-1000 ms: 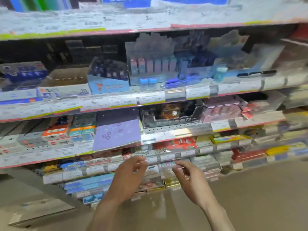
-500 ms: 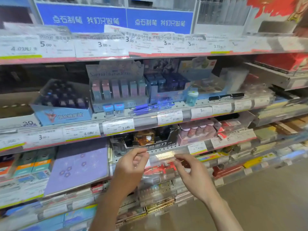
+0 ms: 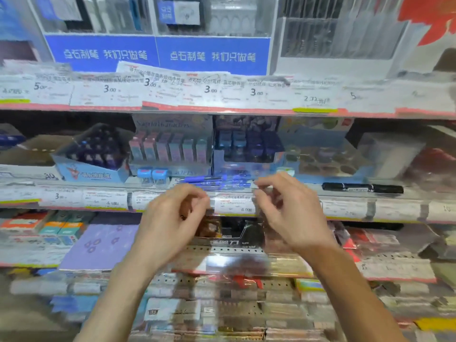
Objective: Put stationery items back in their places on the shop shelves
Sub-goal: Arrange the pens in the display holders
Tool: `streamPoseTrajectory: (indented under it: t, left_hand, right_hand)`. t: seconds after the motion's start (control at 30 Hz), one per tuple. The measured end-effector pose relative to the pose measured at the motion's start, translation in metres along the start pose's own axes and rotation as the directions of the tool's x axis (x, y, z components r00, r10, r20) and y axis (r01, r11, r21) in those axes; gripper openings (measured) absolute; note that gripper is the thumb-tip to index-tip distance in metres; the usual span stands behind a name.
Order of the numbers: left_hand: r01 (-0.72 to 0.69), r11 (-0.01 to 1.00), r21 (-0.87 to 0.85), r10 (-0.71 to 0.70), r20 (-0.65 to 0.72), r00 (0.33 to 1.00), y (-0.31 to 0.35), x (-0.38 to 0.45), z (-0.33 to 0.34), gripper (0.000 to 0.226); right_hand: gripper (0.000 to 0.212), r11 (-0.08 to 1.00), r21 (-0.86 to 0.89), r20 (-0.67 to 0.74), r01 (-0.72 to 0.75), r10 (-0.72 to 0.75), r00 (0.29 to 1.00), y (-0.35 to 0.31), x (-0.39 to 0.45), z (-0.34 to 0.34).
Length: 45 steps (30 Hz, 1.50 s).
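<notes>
Both my hands are raised in front of the middle shelf's price rail (image 3: 345, 209). My left hand (image 3: 172, 218) and my right hand (image 3: 291, 213) each pinch one end of a thin see-through item (image 3: 233, 202) stretched between them. It is blurred, and a 4.00 price label shows through it. Just behind my fingertips, several loose blue pens (image 3: 217, 181) lie along the shelf's front edge. A black marker (image 3: 362, 187) lies on the same shelf, to the right of my right hand.
On the shelf behind stand a blue display box of dark pens (image 3: 91, 166), a pastel eraser display (image 3: 170, 149) and a dark blue display (image 3: 249, 146). Below my hands are a black tray (image 3: 237, 233) and a purple notebook (image 3: 103, 245). Lower shelves hold packed stationery.
Both hands rose together from the lower shelves to the middle shelf's price rail, still pinching the see-through item. The view tilted upward, and the top pen racks came into sight.
</notes>
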<state>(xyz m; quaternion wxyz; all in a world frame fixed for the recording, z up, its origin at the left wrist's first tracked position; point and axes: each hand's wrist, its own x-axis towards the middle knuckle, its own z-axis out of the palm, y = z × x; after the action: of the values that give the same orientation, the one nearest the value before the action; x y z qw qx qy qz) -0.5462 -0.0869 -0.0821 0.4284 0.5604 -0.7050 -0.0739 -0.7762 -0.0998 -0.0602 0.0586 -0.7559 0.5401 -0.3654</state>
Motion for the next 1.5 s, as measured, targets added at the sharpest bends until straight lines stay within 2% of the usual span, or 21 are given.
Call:
streamPoseTrajectory:
  t: [0.13,0.23,0.33,0.43,0.63,0.87,1.03,1.13,1.23,1.4,1.5]
  left_hand:
    - [-0.13,0.972,0.197,0.126,0.032,0.991,0.007,0.032,-0.002,0.011]
    - [-0.167,0.953,0.253,0.139,0.128,0.982,0.007,0.044,0.005,0.016]
    - [-0.176,0.943,0.283,0.131,0.17,0.977,0.009,0.048,0.007,0.021]
    - [-0.177,0.938,0.297,0.125,0.187,0.974,0.009,0.05,0.005,0.023]
    - [-0.184,0.933,0.308,0.102,0.264,0.959,0.012,0.053,0.001,0.029]
    - [-0.195,0.938,0.285,0.114,0.276,0.954,0.011,0.055,-0.002,0.022]
    - [-0.227,0.934,0.277,0.145,0.29,0.946,0.011,0.057,-0.003,0.016]
    - [-0.229,0.932,0.28,0.143,0.298,0.944,0.011,0.059,-0.004,0.021]
    - [-0.221,0.93,0.295,0.131,0.298,0.946,0.012,0.06,-0.006,0.03]
    - [-0.24,0.92,0.31,0.156,0.271,0.95,0.015,0.063,-0.014,0.028]
    - [-0.251,0.913,0.322,0.175,0.248,0.953,0.021,0.064,-0.02,0.027]
  right_hand:
    - [0.017,0.986,-0.143,0.1,0.081,-0.068,0.993,-0.008,0.038,-0.004]
    - [0.018,0.96,-0.266,0.214,0.093,-0.035,0.976,-0.013,0.048,-0.003]
    - [0.02,0.947,-0.311,0.235,0.082,-0.007,0.972,-0.016,0.051,-0.002]
    - [0.02,0.956,-0.294,0.265,0.02,0.061,0.962,-0.019,0.053,-0.001]
    - [0.02,0.98,-0.144,0.338,-0.137,0.179,0.924,-0.021,0.059,-0.005]
    - [0.016,0.982,-0.13,0.417,-0.134,0.177,0.892,-0.024,0.061,-0.01]
    - [0.009,0.986,-0.059,0.395,-0.154,0.164,0.904,-0.022,0.061,-0.01]
    - [0.005,0.986,0.017,0.375,-0.165,0.146,0.915,-0.02,0.062,-0.008]
    - [0.006,0.981,0.097,0.314,-0.166,0.128,0.941,-0.016,0.063,-0.01]
    - [0.011,0.983,0.125,0.183,-0.131,0.107,0.977,-0.011,0.067,-0.018]
    - [0.01,0.981,0.144,0.177,-0.133,0.106,0.978,-0.012,0.065,-0.024]
